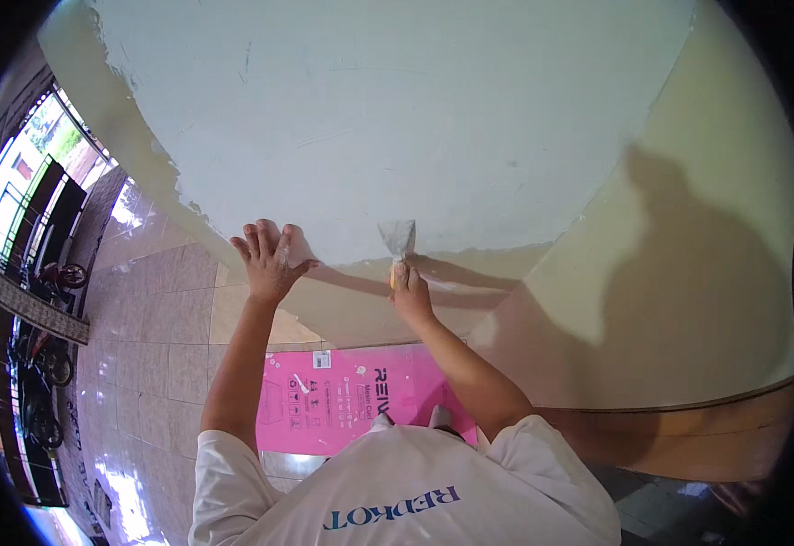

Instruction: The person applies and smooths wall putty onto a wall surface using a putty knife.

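Note:
My right hand (411,291) is closed around the yellow handle of a putty knife (398,238). Its broad, whitish-smeared blade points up the wall and lies against the lower part of a pale coated area (370,136). To the left, my left hand (270,262) rests on the wall near that area's lower left edge, fingers spread and holding nothing. Whitish smudges show on the left hand. The coating ends in a ragged border, with beige wall (361,305) below it. From this view I cannot tell how firmly the blade presses.
Flattened pink cardboard (324,428) covers the floor at the wall's foot, beneath me. Tiled floor (151,318) stretches left toward parked motorbikes (42,364) and a dark metal gate (29,223). A brown baseboard (679,446) runs along the right, where my shadow falls across the wall.

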Motion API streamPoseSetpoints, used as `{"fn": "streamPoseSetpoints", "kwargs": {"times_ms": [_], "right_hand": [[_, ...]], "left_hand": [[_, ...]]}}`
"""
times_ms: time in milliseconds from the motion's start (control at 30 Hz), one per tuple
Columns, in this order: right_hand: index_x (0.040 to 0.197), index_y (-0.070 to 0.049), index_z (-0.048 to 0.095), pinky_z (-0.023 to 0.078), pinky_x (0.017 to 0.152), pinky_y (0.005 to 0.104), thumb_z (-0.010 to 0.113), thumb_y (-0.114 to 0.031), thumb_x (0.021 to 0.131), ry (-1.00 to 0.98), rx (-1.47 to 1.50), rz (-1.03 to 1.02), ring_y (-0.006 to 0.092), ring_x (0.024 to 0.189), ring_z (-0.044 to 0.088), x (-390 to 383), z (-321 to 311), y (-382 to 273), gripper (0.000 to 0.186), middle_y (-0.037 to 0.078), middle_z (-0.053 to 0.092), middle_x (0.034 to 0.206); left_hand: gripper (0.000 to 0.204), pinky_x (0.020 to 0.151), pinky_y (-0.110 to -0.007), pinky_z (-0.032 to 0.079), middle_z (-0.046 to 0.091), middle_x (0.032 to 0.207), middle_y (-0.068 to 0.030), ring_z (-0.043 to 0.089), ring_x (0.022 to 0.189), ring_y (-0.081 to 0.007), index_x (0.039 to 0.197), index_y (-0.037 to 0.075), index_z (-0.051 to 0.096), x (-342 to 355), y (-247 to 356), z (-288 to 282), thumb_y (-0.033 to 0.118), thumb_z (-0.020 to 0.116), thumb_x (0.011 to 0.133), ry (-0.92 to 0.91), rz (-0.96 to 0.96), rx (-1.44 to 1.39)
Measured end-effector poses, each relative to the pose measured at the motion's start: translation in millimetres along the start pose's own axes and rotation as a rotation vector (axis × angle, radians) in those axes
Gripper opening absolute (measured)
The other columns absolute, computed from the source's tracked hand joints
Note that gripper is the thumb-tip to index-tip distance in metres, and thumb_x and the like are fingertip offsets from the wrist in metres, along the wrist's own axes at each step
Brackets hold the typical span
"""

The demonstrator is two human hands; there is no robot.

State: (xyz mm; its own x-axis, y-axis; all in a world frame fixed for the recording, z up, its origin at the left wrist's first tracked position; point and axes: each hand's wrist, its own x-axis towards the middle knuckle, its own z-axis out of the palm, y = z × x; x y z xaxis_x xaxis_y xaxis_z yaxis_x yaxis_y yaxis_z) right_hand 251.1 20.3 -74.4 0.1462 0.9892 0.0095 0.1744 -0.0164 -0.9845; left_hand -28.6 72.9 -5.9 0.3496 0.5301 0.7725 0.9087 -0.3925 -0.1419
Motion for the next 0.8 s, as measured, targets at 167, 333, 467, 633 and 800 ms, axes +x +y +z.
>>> {"fn": "streamPoseSetpoints", "kwargs": {"times_ms": [167,333,467,633,800], "right_hand": [[0.107,-0.005,0.051,0.05,0.05,0.0332,0.034,-0.046,0.099,-0.131,-0.144,0.202,0.0199,0.054,0.062,-24.9,-0.1,45.4,0.045,0.011,0.063,0.08],[0.11,-0.006,0.051,0.05,0.06,0.0424,0.031,-0.046,0.099,-0.144,-0.182,0.083,0.0261,0.056,0.064,-21.6,26.5,-3.2,0.046,0.013,0.066,0.079],[0.114,-0.005,0.051,0.049,0.061,0.0436,0.032,-0.044,0.099,0.014,-0.129,-0.072,0.0294,0.06,0.064,-13.3,31.3,-0.3,0.046,0.014,0.066,0.079],[0.111,-0.004,0.051,0.049,0.064,0.0446,0.033,-0.046,0.099,-0.062,-0.114,0.166,0.0309,0.065,0.065,-35.9,42.5,33.2,0.048,0.014,0.066,0.079],[0.113,-0.004,0.051,0.049,0.057,0.0403,0.035,-0.044,0.099,0.003,0.031,0.009,0.0263,0.056,0.062,-17.8,55.0,-25.3,0.045,0.013,0.065,0.073]], "left_hand": [[0.104,0.102,-0.073,-0.004,0.016,0.15,-0.0254,0.003,0.139,-0.0495,0.145,0.029,0.028,-7.7,-4.8,13.2,0.065,0.075,0.059,-0.054,-0.026,0.005],[0.109,0.101,-0.071,-0.011,0.004,0.152,-0.0265,-0.013,0.14,-0.0467,0.146,0.026,0.025,-10.6,-7.8,18.7,0.063,0.077,0.059,0.05,0.076,0.028],[0.109,0.101,-0.07,-0.011,0.002,0.153,-0.0247,-0.013,0.14,-0.0464,0.147,0.027,0.023,-2.1,-1.6,19.2,0.063,0.077,0.06,0.066,0.101,0.037],[0.102,0.102,-0.07,-0.01,0.005,0.156,-0.0171,-0.007,0.141,-0.0454,0.145,0.031,0.03,-6.4,-1.5,22.3,0.065,0.075,0.059,0.053,0.042,0.007],[0.105,0.102,-0.069,-0.012,0.005,0.155,-0.0199,-0.01,0.141,-0.0448,0.146,0.029,0.028,-6.3,-5.2,17.4,0.062,0.077,0.059,0.067,0.094,0.023]]}}
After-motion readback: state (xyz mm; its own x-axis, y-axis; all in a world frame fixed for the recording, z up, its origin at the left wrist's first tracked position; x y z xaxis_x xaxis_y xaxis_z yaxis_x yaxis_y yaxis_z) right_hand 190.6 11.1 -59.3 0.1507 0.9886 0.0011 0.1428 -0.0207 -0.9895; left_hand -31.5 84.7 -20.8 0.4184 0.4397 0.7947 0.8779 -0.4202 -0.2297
